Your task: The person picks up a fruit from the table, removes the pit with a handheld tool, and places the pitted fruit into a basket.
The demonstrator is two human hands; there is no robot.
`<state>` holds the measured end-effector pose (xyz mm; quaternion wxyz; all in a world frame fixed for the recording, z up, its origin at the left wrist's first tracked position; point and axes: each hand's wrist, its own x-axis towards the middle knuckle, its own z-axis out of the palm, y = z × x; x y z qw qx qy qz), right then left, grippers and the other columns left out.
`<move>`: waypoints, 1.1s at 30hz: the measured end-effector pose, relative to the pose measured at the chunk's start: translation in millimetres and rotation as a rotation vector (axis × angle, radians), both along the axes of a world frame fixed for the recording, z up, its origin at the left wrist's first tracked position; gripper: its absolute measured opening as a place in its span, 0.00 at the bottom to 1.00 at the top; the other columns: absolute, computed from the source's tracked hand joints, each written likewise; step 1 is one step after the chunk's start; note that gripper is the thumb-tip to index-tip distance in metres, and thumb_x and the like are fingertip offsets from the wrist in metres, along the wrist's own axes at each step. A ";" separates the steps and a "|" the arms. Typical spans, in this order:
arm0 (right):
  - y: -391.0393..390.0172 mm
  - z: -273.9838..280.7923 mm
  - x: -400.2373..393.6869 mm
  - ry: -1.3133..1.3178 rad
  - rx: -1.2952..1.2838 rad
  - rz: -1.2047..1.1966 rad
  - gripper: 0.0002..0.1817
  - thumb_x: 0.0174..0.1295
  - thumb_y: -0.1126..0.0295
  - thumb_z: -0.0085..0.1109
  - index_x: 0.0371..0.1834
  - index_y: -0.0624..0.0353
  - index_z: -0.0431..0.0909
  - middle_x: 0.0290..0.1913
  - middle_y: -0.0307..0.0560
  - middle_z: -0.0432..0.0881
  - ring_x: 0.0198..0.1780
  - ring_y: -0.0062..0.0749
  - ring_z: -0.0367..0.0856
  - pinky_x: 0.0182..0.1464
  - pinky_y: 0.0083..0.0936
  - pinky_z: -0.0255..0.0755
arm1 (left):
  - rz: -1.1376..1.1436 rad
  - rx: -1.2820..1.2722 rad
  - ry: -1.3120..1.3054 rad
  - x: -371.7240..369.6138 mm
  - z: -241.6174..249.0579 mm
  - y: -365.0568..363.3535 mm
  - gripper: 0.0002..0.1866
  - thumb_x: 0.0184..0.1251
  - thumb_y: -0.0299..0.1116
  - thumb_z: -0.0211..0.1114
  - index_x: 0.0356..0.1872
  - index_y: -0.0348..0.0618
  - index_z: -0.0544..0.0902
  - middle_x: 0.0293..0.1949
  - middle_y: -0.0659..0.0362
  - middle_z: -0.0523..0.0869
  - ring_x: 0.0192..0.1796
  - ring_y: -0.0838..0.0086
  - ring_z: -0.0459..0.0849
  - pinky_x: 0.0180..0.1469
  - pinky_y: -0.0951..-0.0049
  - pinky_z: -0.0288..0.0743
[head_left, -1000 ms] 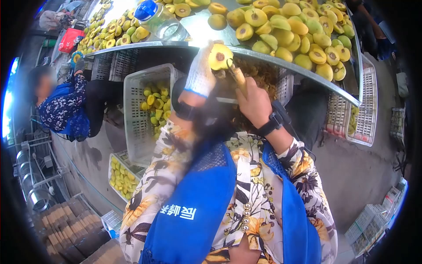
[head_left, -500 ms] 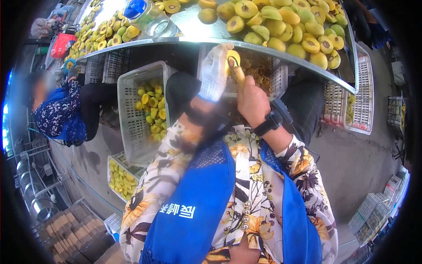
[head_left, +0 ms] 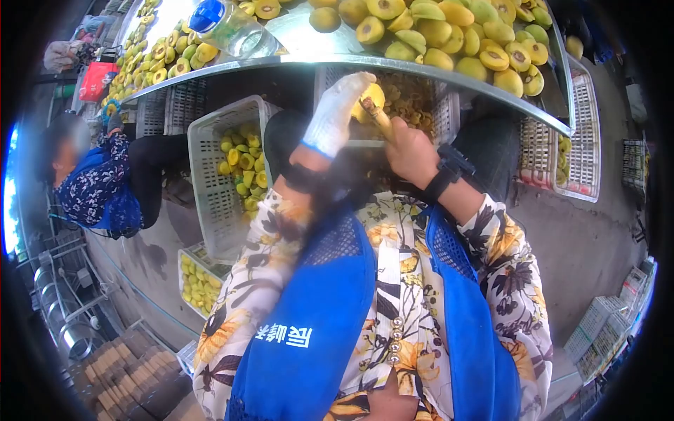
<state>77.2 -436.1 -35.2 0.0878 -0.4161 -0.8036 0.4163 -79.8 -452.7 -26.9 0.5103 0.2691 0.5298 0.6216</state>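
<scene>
My left hand (head_left: 335,116), in a white knitted glove, grips a halved yellow peach (head_left: 375,94) just below the table's front edge, cut face turned to the right. My right hand (head_left: 411,153) is bare and closed around the wooden handle of a pitting tool (head_left: 382,121). The tool's tip meets the middle of the peach's cut face, where brown pit flesh shows. Beneath both hands stands a crate (head_left: 449,105) with peach scraps. On the metal table (head_left: 302,35) just ahead lies a heap of halved peaches (head_left: 449,35).
A clear bottle with a blue cap (head_left: 239,31) lies on the table at left. To my left is a white crate (head_left: 203,175) of peach halves, with another crate (head_left: 186,298) behind it. A co-worker (head_left: 98,175) sits at far left. More crates (head_left: 579,133) stand to the right.
The tool's metal loop, visible over the cut face before, now sits at the brown centre of the peach. My left hand has tilted slightly and my right wrist has shifted right.
</scene>
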 end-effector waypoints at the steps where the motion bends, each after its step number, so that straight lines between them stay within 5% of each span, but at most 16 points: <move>1: -2.7 -2.1 -2.7 0.028 -0.018 -0.039 0.10 0.54 0.73 0.51 0.36 0.65 0.64 0.24 0.66 0.76 0.31 0.63 0.76 0.33 0.49 0.69 | 0.041 -0.018 0.016 4.0 -0.6 2.3 0.17 0.67 0.43 0.56 0.38 0.38 0.83 0.34 0.61 0.81 0.38 0.80 0.78 0.39 0.81 0.71; 6: -29.9 -18.1 -16.2 0.138 -0.014 -0.172 0.10 0.54 0.74 0.49 0.36 0.69 0.65 0.20 0.64 0.75 0.23 0.58 0.77 0.26 0.43 0.70 | 0.221 -0.153 -0.032 18.6 -12.8 6.1 0.12 0.61 0.38 0.64 0.37 0.39 0.83 0.32 0.61 0.82 0.31 0.82 0.76 0.32 0.81 0.69; 9: -23.8 -0.3 -17.7 0.096 -0.499 -0.240 0.09 0.55 0.74 0.47 0.35 0.69 0.66 0.18 0.55 0.74 0.14 0.40 0.74 0.16 0.34 0.66 | 0.225 -0.144 0.099 23.6 -18.4 8.6 0.14 0.62 0.40 0.62 0.36 0.38 0.83 0.30 0.60 0.82 0.27 0.81 0.76 0.29 0.79 0.70; 12: -24.7 -4.7 -15.1 0.138 -0.500 -0.226 0.07 0.56 0.74 0.47 0.34 0.67 0.66 0.18 0.48 0.73 0.10 0.26 0.69 0.11 0.25 0.61 | 0.102 -0.130 0.078 20.0 -21.3 13.1 0.16 0.65 0.43 0.58 0.37 0.37 0.82 0.29 0.58 0.83 0.26 0.79 0.77 0.27 0.78 0.70; 14: -27.7 -3.3 -13.6 0.162 -0.512 -0.241 0.07 0.56 0.73 0.47 0.33 0.67 0.66 0.18 0.48 0.73 0.10 0.27 0.68 0.11 0.26 0.61 | -0.135 -0.201 -0.065 8.4 -15.1 11.0 0.20 0.68 0.46 0.53 0.39 0.36 0.79 0.30 0.54 0.83 0.28 0.73 0.79 0.28 0.76 0.73; 17: -27.8 -13.4 -14.4 0.121 -0.467 -0.218 0.07 0.57 0.72 0.48 0.33 0.66 0.67 0.18 0.47 0.73 0.11 0.27 0.69 0.12 0.25 0.62 | -0.173 -0.261 -0.320 5.6 -12.3 7.7 0.17 0.63 0.44 0.61 0.35 0.37 0.78 0.26 0.55 0.80 0.25 0.71 0.79 0.23 0.74 0.74; 20: -33.7 -21.7 -17.0 0.129 -0.315 -0.209 0.07 0.57 0.72 0.49 0.34 0.65 0.68 0.19 0.45 0.73 0.13 0.27 0.71 0.15 0.24 0.65 | 0.106 -0.085 -0.250 16.8 -19.0 4.8 0.18 0.63 0.45 0.62 0.35 0.37 0.77 0.26 0.53 0.81 0.24 0.69 0.79 0.22 0.73 0.74; 23: -36.8 -23.2 -16.3 0.189 -0.316 -0.189 0.08 0.57 0.71 0.50 0.36 0.64 0.69 0.20 0.44 0.73 0.15 0.26 0.72 0.18 0.23 0.67 | 0.033 -0.155 -0.212 10.5 -17.9 0.8 0.23 0.66 0.52 0.56 0.38 0.37 0.77 0.30 0.51 0.82 0.27 0.65 0.82 0.27 0.68 0.77; 29: -34.7 -23.4 -13.6 0.278 -0.484 -0.147 0.04 0.57 0.73 0.50 0.33 0.60 0.68 0.20 0.41 0.71 0.14 0.21 0.67 0.14 0.20 0.61 | -0.091 -0.199 -0.486 4.7 -11.5 6.0 0.16 0.63 0.43 0.62 0.29 0.38 0.78 0.24 0.54 0.80 0.24 0.69 0.80 0.24 0.72 0.74; 33: -29.3 4.8 -7.3 0.312 -0.952 -0.186 0.04 0.56 0.76 0.49 0.33 0.57 0.65 0.18 0.38 0.67 0.11 0.17 0.60 0.10 0.17 0.55 | 0.045 -0.067 0.155 13.8 -17.6 6.1 0.18 0.64 0.44 0.59 0.31 0.36 0.79 0.24 0.55 0.82 0.20 0.70 0.79 0.21 0.74 0.73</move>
